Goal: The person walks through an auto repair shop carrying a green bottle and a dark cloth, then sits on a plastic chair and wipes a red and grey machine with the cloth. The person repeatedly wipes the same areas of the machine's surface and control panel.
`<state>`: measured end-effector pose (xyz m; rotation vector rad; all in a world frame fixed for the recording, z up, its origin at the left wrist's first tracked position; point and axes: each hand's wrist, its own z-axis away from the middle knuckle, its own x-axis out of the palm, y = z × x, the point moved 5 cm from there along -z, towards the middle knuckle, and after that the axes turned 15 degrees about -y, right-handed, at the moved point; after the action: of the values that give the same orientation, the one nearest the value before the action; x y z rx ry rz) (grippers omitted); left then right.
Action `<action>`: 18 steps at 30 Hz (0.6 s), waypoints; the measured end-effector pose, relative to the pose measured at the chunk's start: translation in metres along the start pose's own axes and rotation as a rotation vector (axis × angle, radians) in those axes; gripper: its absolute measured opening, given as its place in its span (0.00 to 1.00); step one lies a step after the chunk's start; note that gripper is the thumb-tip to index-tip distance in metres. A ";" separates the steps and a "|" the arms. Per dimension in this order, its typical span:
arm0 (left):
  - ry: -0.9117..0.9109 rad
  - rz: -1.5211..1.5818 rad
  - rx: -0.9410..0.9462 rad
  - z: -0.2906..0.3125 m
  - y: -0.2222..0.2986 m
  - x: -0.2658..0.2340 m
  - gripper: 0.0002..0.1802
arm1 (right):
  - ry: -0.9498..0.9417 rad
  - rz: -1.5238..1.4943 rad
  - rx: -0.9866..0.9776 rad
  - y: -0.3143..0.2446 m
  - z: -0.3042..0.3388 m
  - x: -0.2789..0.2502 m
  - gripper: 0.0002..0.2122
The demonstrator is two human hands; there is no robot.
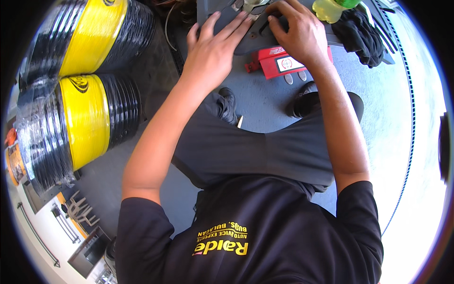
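At the top of the head view, my left hand (210, 54) lies palm down, fingers stretched out over a dark grey work surface (246, 46). Its fingertips reach a shiny metal part (254, 4), which the top edge of the picture cuts off. To the right, my right hand (302, 35) is curled, with thumb and fingers bent inward near that same part. A thin black piece (266, 26) shows beside its thumb; whether the fingers grip it is unclear.
Below the work surface hangs a red box-shaped thing (272, 64). A bottle of yellow-green liquid (328, 12) and a crumpled black cloth (359, 35) sit at the right. Two plastic-wrapped black drums with yellow bands (87, 123) stand at the left. My legs straddle the blue-grey floor (265, 111).
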<state>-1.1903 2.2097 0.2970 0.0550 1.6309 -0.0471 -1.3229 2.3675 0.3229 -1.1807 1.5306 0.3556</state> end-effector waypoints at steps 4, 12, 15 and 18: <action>-0.098 0.047 -0.060 0.045 -0.003 -0.009 0.51 | 0.009 -0.040 -0.018 -0.004 -0.003 0.000 0.08; 0.065 0.055 0.006 -0.004 0.000 0.001 0.45 | 0.003 -0.022 0.002 -0.002 -0.003 -0.002 0.08; -0.021 0.123 -0.024 0.023 0.001 -0.007 0.51 | 0.005 -0.038 -0.015 -0.002 -0.001 0.000 0.08; -0.084 0.061 -0.093 0.050 -0.003 -0.006 0.46 | 0.011 -0.025 0.008 -0.004 -0.002 0.003 0.08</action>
<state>-1.1407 2.2038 0.3002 0.0306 1.5446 0.0727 -1.3210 2.3626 0.3222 -1.1964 1.5243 0.3267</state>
